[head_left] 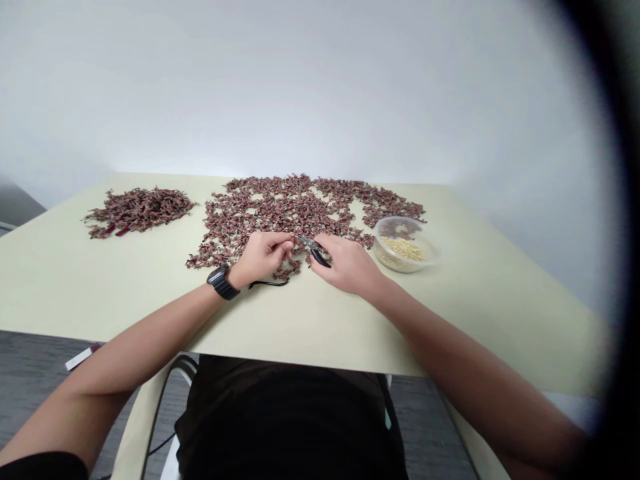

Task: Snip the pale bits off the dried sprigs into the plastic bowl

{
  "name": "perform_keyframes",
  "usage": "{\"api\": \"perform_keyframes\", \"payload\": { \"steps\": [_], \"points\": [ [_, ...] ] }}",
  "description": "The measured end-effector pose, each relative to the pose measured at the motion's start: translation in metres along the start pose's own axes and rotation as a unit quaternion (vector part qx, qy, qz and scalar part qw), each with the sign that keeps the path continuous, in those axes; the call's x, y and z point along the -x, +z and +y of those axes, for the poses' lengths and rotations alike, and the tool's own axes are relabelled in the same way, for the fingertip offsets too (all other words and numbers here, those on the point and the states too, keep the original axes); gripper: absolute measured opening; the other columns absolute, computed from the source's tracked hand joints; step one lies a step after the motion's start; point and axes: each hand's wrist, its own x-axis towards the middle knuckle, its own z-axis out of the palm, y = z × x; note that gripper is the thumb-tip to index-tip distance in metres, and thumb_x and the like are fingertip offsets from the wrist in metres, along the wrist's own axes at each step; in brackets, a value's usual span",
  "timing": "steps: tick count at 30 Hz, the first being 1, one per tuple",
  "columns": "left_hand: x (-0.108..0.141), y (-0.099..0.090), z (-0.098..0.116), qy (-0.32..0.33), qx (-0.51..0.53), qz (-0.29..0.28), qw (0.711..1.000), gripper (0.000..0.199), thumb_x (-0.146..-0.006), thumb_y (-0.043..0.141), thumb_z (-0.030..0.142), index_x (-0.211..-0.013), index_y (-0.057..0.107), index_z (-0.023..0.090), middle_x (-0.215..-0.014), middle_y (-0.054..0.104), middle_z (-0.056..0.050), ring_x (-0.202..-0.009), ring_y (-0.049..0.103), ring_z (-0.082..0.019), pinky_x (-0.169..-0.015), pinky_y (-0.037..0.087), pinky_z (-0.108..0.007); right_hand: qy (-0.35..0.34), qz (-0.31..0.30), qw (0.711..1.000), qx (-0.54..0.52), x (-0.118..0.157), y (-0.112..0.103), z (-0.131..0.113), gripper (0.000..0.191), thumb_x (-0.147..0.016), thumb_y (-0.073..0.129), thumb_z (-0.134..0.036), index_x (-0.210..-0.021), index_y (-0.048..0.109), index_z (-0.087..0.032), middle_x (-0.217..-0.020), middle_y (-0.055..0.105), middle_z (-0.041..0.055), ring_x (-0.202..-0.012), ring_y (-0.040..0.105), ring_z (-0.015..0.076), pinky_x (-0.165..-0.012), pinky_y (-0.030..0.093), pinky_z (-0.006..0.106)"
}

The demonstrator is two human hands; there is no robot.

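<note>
The left hand (263, 257) is pinching a dried reddish sprig (289, 268) beside the small black-handled pliers (316, 252) gripped in the right hand (347, 265), while a wide sprig layer (280, 207) is covering mid-bench, pale bits (403, 249) are lying in a plastic tub (385, 257) toward the far right, and a separate heap (137, 210) is sitting far left.

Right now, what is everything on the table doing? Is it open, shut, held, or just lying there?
left hand: fingers pinched together, too small to tell what they hold
right hand: gripping the pliers
black-handled pliers: held, tips beside the left fingers
reddish-brown dried sprigs: spread out in a patchy layer
sprig heap: piled up, not touched
clear plastic tub: lid off, pale yellow bits inside
wristwatch: strapped on the left wrist
</note>
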Motion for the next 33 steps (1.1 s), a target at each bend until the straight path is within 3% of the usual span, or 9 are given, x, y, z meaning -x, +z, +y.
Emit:
{"api": "perform_keyframes", "payload": {
  "steps": [20,23,26,28,29,33],
  "points": [
    [0.0,-0.002,0.0,-0.01,0.01,-0.023,1.0,0.032,-0.097,0.05,0.022,-0.069,0.062,0.015,-0.062,0.066,0.001,-0.056,0.058,-0.011,-0.061,0.042,-0.022,0.006,-0.016,1.0,0.015,0.001,-0.004,-0.002,0.015,-0.095,0.056,-0.035,-0.102,0.058,-0.022,-0.095,0.067,0.0082,-0.083,0.06,0.0229,-0.07,0.032,0.03],
    [0.001,0.0,-0.003,-0.001,0.007,-0.011,1.0,0.028,-0.095,0.05,0.019,-0.072,0.065,0.015,-0.064,0.068,0.0,-0.058,0.06,-0.011,-0.06,0.043,-0.022,0.017,-0.027,0.999,-0.038,0.001,-0.002,-0.004,0.015,-0.094,0.057,-0.037,-0.095,0.057,-0.022,-0.085,0.064,0.0051,-0.077,0.056,0.0202,-0.067,0.031,0.03],
    [0.002,0.003,-0.01,0.025,-0.017,0.026,0.999,0.021,-0.091,0.053,0.014,-0.08,0.071,0.016,-0.073,0.073,-0.002,-0.065,0.065,-0.013,-0.063,0.046,-0.022,0.051,-0.058,0.982,-0.174,0.0,0.001,-0.009,0.022,-0.093,0.057,-0.041,-0.084,0.052,-0.022,-0.073,0.054,-0.0002,-0.067,0.048,0.0155,-0.062,0.03,0.028],
    [0.003,0.004,-0.016,0.058,-0.049,0.05,0.996,0.021,-0.089,0.054,0.011,-0.087,0.074,0.017,-0.079,0.075,-0.003,-0.07,0.068,-0.014,-0.067,0.048,-0.023,0.101,-0.106,0.939,-0.312,-0.001,0.001,-0.011,0.026,-0.092,0.057,-0.044,-0.081,0.05,-0.022,-0.069,0.046,-0.0024,-0.061,0.039,0.0126,-0.056,0.027,0.026],
    [0.003,0.005,-0.018,0.077,-0.065,0.059,0.993,0.023,-0.089,0.054,0.01,-0.092,0.076,0.017,-0.08,0.076,-0.004,-0.072,0.069,-0.015,-0.068,0.049,-0.024,0.133,-0.145,0.9,-0.389,-0.002,-0.001,-0.011,0.026,-0.091,0.057,-0.046,-0.083,0.051,-0.022,-0.068,0.041,-0.0035,-0.058,0.033,0.0115,-0.052,0.024,0.025],
    [0.003,0.005,-0.026,0.143,-0.116,0.075,0.98,0.032,-0.091,0.051,0.008,-0.109,0.076,0.017,-0.085,0.076,-0.006,-0.076,0.069,-0.015,-0.07,0.051,-0.024,0.232,-0.326,0.667,-0.629,-0.008,-0.014,-0.008,0.031,-0.089,0.053,-0.053,-0.098,0.053,-0.023,-0.067,0.023,-0.0071,-0.054,0.008,0.0111,-0.042,0.006,0.022]
  ]
}}
